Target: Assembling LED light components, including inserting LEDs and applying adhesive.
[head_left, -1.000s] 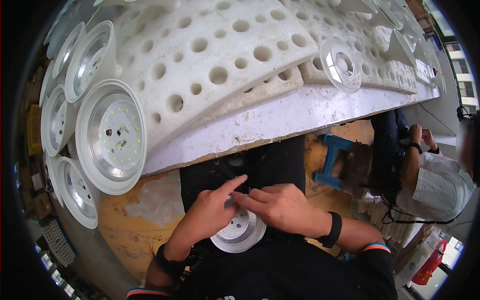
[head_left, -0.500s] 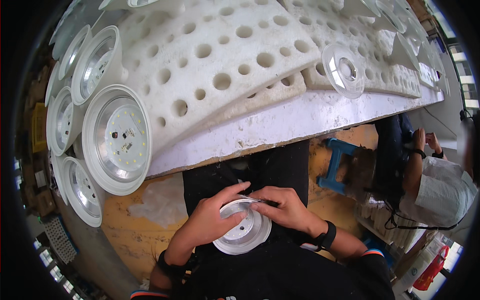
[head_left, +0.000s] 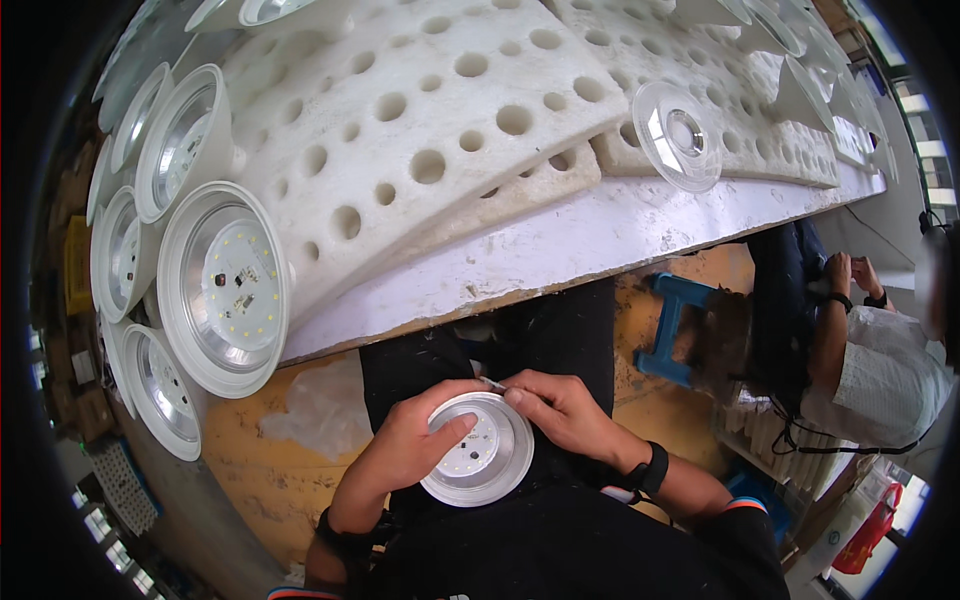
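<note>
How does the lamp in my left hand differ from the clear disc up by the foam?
The lamp is white around a round board; the clear disc is see-through with a ringed centre. The lamp is bowl-shaped, while the clear disc looks flatter. Your left hand grips the lamp; neither hand touches the clear disc. Both are round.

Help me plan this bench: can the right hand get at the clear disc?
Probably, with a stretch: over the bench, nothing visible blocks the right hand from the clear disc, though the hand is busy beside the lamp.
</note>
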`<action>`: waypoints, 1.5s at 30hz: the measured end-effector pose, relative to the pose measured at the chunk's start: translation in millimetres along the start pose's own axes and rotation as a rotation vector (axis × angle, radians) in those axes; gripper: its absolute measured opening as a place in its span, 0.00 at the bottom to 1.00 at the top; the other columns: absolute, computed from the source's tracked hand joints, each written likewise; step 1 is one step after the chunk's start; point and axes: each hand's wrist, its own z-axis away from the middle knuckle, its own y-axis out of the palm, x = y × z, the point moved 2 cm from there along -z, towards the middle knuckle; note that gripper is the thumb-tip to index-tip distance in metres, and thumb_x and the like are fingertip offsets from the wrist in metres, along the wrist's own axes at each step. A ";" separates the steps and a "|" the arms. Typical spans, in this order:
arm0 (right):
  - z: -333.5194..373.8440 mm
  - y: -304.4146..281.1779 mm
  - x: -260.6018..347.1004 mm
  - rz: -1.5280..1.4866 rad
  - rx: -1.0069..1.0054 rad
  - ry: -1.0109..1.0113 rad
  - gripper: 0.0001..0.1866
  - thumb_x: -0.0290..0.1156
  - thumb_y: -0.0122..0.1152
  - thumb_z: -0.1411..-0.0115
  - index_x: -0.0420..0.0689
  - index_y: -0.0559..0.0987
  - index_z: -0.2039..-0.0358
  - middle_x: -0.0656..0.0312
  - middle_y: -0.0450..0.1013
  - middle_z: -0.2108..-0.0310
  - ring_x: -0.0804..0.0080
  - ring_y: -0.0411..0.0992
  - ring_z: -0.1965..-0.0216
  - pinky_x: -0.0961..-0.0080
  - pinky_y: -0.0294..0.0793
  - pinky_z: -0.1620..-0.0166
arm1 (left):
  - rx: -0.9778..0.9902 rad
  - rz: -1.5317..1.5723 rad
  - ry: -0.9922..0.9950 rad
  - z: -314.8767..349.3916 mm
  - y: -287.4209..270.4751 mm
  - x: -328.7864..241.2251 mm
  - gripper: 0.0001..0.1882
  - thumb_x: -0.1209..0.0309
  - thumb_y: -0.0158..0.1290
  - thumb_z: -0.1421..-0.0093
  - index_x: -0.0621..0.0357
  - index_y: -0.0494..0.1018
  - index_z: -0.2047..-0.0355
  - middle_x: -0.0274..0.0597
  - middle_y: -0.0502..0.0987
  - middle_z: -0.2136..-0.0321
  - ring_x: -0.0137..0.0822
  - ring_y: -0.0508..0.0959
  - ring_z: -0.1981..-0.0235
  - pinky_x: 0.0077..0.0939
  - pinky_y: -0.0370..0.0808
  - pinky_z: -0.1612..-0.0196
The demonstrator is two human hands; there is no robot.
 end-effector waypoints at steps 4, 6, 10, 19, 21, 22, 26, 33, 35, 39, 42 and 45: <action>10.5 -6.3 5.7 0.163 -0.186 0.002 0.14 0.27 0.54 0.37 0.42 0.76 0.51 0.54 0.76 0.67 0.63 0.76 0.68 0.73 0.75 0.64 | -0.006 -0.014 -0.063 8.2 -0.9 -10.5 0.18 0.72 0.48 0.36 0.64 0.69 0.46 0.43 0.76 0.54 0.29 0.74 0.54 0.24 0.70 0.50; 21.1 -10.1 17.4 0.253 -0.278 -0.111 0.16 0.25 0.55 0.38 0.44 0.75 0.49 0.55 0.75 0.70 0.62 0.76 0.71 0.73 0.75 0.67 | -0.044 -0.019 -0.042 11.7 -0.3 -9.2 0.18 0.71 0.47 0.35 0.64 0.69 0.47 0.43 0.76 0.54 0.29 0.74 0.54 0.23 0.70 0.50; 35.9 -8.4 29.6 0.608 -0.121 -0.238 0.29 0.19 0.60 0.50 0.51 0.73 0.45 0.63 0.67 0.80 0.67 0.72 0.78 0.71 0.72 0.75 | -0.096 -0.005 0.045 12.4 1.6 -3.1 0.17 0.71 0.43 0.33 0.63 0.69 0.46 0.48 0.77 0.55 0.32 0.76 0.54 0.25 0.70 0.50; 34.4 -0.3 28.9 0.776 -0.184 -0.302 0.30 0.20 0.62 0.52 0.52 0.75 0.46 0.65 0.64 0.81 0.70 0.70 0.80 0.74 0.71 0.77 | -0.146 0.008 0.062 13.4 6.3 -2.9 0.18 0.71 0.42 0.33 0.65 0.67 0.45 0.50 0.76 0.52 0.34 0.75 0.52 0.26 0.70 0.49; 35.2 0.2 28.0 0.781 -0.185 -0.296 0.30 0.20 0.62 0.53 0.52 0.75 0.46 0.65 0.63 0.82 0.71 0.69 0.80 0.74 0.70 0.77 | -0.154 0.011 0.077 12.4 6.9 -2.2 0.18 0.72 0.43 0.33 0.65 0.67 0.45 0.50 0.76 0.52 0.35 0.76 0.52 0.26 0.70 0.49; 35.3 0.2 28.0 0.783 -0.184 -0.296 0.30 0.20 0.62 0.53 0.52 0.75 0.46 0.65 0.63 0.82 0.71 0.69 0.80 0.74 0.70 0.77 | -0.152 0.008 0.083 10.9 6.7 -2.7 0.18 0.72 0.43 0.33 0.65 0.67 0.45 0.51 0.75 0.52 0.35 0.76 0.52 0.26 0.70 0.49; 35.2 2.5 23.9 0.830 -0.198 -0.297 0.30 0.20 0.62 0.53 0.52 0.75 0.46 0.66 0.63 0.82 0.72 0.69 0.80 0.74 0.70 0.77 | -0.170 -0.013 0.104 9.1 8.5 0.0 0.18 0.72 0.43 0.34 0.65 0.67 0.46 0.51 0.76 0.53 0.36 0.76 0.53 0.27 0.70 0.50; 33.0 11.0 23.6 0.848 -0.247 -0.295 0.32 0.21 0.62 0.55 0.53 0.74 0.46 0.67 0.62 0.81 0.73 0.69 0.80 0.76 0.70 0.78 | -0.193 -0.123 0.151 9.6 12.3 -0.1 0.15 0.74 0.43 0.35 0.62 0.70 0.49 0.52 0.76 0.59 0.44 0.78 0.58 0.30 0.73 0.54; 31.5 12.3 27.6 0.861 -0.224 -0.293 0.33 0.20 0.62 0.56 0.52 0.74 0.46 0.67 0.63 0.81 0.73 0.69 0.80 0.76 0.71 0.78 | -0.200 -0.180 0.155 9.5 12.7 -4.2 0.14 0.75 0.44 0.36 0.61 0.71 0.51 0.52 0.76 0.60 0.49 0.78 0.59 0.33 0.73 0.56; 20.4 13.3 36.7 0.873 -0.164 -0.291 0.32 0.19 0.61 0.56 0.52 0.74 0.46 0.66 0.64 0.80 0.72 0.71 0.79 0.74 0.71 0.78 | -0.241 -0.264 0.214 6.8 15.8 -6.3 0.13 0.76 0.44 0.37 0.61 0.71 0.52 0.54 0.75 0.60 0.53 0.78 0.60 0.36 0.74 0.57; 11.9 13.9 36.1 0.872 -0.126 -0.339 0.31 0.20 0.61 0.56 0.51 0.75 0.47 0.65 0.64 0.80 0.70 0.71 0.79 0.73 0.72 0.78 | -0.274 -0.321 0.209 3.9 14.2 -6.7 0.13 0.77 0.44 0.37 0.61 0.71 0.53 0.55 0.75 0.60 0.55 0.77 0.60 0.38 0.74 0.59; 9.7 12.3 30.2 0.881 -0.094 -0.337 0.30 0.20 0.61 0.55 0.50 0.75 0.47 0.65 0.65 0.79 0.68 0.71 0.79 0.73 0.72 0.78 | -0.282 -0.319 0.179 0.8 13.1 -3.2 0.13 0.79 0.44 0.39 0.64 0.71 0.54 0.54 0.76 0.61 0.50 0.78 0.59 0.33 0.73 0.55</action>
